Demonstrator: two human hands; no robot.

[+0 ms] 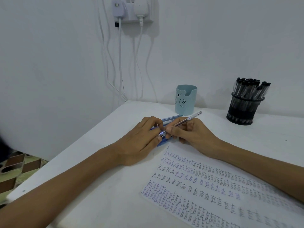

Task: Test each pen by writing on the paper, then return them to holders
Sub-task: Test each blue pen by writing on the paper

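1. Paper (189, 183): one sheet, flat on the table (115, 195), nearest the viewer, its rows filled with test writing. Thin and limp; likely to slide under a pen stroke unless a palm holds it down.

2. Left hand (141, 139): beyond the sheet's top corner, fingers and thumb curled over the blue pens (171, 118), a small bunch lying on the table. It appears to pinch one barrel. How many pens lie under the hand cannot be told.

3. Right hand (194, 134): touching the left at the fingertips, closed round one pen (189, 120) low on the barrel, its rear end slanting up and away.

4. Handling, judged: pens light, stiff, smooth plastic, apt to roll. Best taken at the grip section near the tip for writing and mid-barrel for carrying.

5. Blue holder (185, 99): upright, just behind the hands; contents not visible.

6. Mesh holder (245, 109): far right, packed with black pens (251, 88). Little room; inserts would need care.

7. Socket (131, 10): on the wall, cables hanging.
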